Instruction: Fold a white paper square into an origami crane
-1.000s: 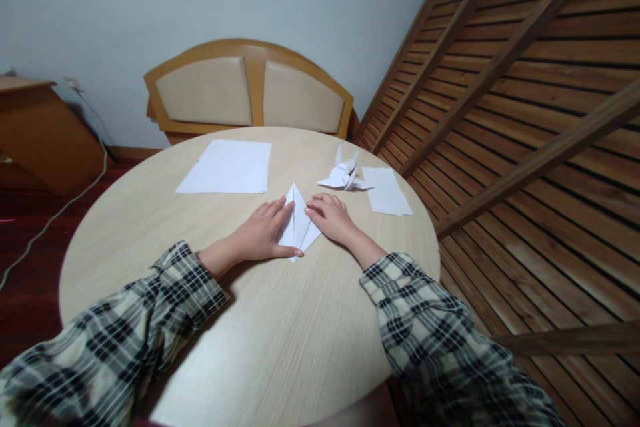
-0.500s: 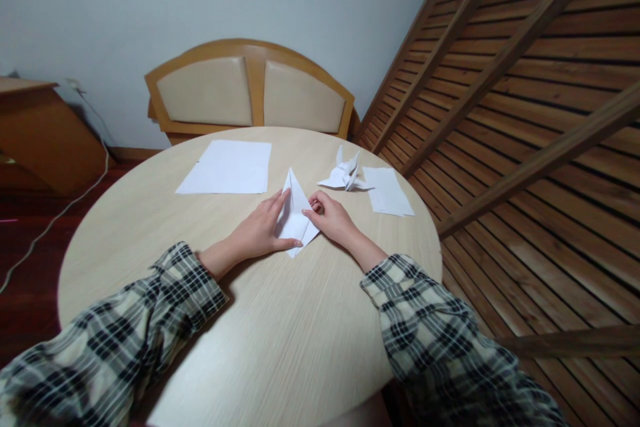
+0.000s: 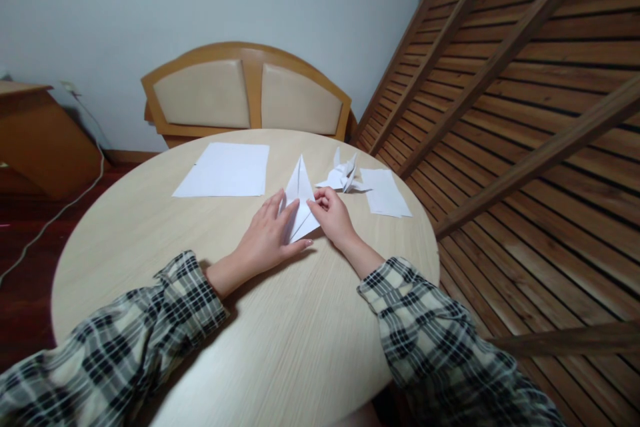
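Observation:
A folded white paper (image 3: 301, 195), shaped like a narrow kite with its long point away from me, is at the middle of the round table (image 3: 260, 347). My left hand (image 3: 267, 230) lies along its left side, fingers spread, the index fingertip on the paper and the thumb stretched out by its near corner. My right hand (image 3: 333, 213) pinches the paper's right edge between thumb and curled fingers. Just beyond that hand sit folded white paper figures (image 3: 343, 175).
A stack of white sheets (image 3: 225, 170) lies at the back left of the table, and smaller white sheets (image 3: 386, 192) at the right. Behind stands a padded wooden headboard (image 3: 255, 87). Wooden slats (image 3: 525, 147) lean along the right side.
The folded paper has shifted slightly away from me and to the right. My left thumb has slid off its lower part, and my left index finger now reaches onto it. The view has shifted slightly.

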Tool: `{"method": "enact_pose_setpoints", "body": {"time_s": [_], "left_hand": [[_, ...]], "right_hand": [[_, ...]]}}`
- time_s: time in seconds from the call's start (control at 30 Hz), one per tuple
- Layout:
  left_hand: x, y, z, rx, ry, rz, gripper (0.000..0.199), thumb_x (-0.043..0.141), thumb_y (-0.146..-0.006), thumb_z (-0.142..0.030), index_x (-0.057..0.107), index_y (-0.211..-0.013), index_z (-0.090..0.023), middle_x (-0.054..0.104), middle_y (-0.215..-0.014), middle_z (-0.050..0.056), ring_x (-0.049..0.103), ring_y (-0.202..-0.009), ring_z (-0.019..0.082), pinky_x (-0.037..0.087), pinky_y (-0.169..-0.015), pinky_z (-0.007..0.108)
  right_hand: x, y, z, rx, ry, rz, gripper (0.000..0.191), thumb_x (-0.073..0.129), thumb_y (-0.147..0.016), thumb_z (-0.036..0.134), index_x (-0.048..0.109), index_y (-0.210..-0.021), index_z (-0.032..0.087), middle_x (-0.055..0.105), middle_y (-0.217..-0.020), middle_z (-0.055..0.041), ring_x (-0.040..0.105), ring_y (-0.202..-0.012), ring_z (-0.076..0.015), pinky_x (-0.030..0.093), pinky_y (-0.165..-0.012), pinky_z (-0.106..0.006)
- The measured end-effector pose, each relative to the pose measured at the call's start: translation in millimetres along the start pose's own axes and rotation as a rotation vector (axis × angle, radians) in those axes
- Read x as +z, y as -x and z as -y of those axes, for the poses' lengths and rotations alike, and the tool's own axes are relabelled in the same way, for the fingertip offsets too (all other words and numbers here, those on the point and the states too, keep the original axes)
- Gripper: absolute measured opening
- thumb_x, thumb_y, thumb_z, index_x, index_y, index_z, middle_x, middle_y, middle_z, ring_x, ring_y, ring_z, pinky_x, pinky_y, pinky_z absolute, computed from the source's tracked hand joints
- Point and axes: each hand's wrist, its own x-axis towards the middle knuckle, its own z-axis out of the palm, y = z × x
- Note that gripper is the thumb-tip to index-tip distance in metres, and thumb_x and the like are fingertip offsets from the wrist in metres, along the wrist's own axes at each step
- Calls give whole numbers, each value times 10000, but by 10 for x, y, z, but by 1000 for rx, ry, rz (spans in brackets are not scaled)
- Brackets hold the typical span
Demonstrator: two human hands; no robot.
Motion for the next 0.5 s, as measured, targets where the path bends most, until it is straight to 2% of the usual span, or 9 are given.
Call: {"method": "enact_pose_setpoints", "body": {"time_s": [0.07,0.13,0.2,0.3,0.4,0.47,0.5], "left_hand": [[34,10,-4,21,29,-7,923,653,-854,-650,309,-1534,-128,219,-1639,270,262,-1502,443,299,-1202,607],[85,19,32,48,51,-32,918,686,-859,-539,264,-1546,-101,224,-1628,298,264,-1504,439,300,-1198,610],[142,24,96,67,69,-63,863,674,-853,-331,236,-1556,-86,230,-1625,303,259,-1507,432,299,-1198,609],[195,10,189,87,132,-114,815,511,-797,-70,245,-1567,-108,272,-1628,260,280,-1513,373,312,-1198,588],[160,-40,224,107,265,-158,744,418,-777,-25,371,-1516,-104,436,-1550,225,389,-1462,322,330,-1195,552],[102,-85,215,77,392,-159,613,411,-821,-66,493,-1427,-114,579,-1426,193,540,-1326,299,401,-1143,519],[73,-106,209,7,447,-171,499,404,-869,-109,566,-1341,-120,657,-1309,174,611,-1212,288,457,-1082,500]], "right_hand": [[25,11,0,22,-55,15,230,624,-809,393,468,-889,243,547,-708,45,541,-652,-153,430,-625,-296],[48,26,13,38,-119,36,271,647,-790,417,466,-890,243,556,-711,46,544,-653,-152,432,-625,-295],[72,44,36,44,-179,61,302,679,-775,424,467,-893,244,564,-721,46,556,-665,-153,446,-638,-299],[107,70,79,15,-247,110,307,696,-803,448,484,-900,247,582,-767,32,587,-724,-164,481,-700,-318],[122,77,99,-54,-283,152,287,636,-880,509,520,-923,249,618,-851,2,626,-830,-182,505,-820,-360],[110,67,83,-84,-267,137,273,600,-910,513,533,-947,251,631,-878,-7,636,-866,-183,503,-869,-376],[96,57,64,-88,-247,110,258,598,-914,497,535,-959,251,632,-880,-8,637,-868,-179,501,-871,-374]]}}
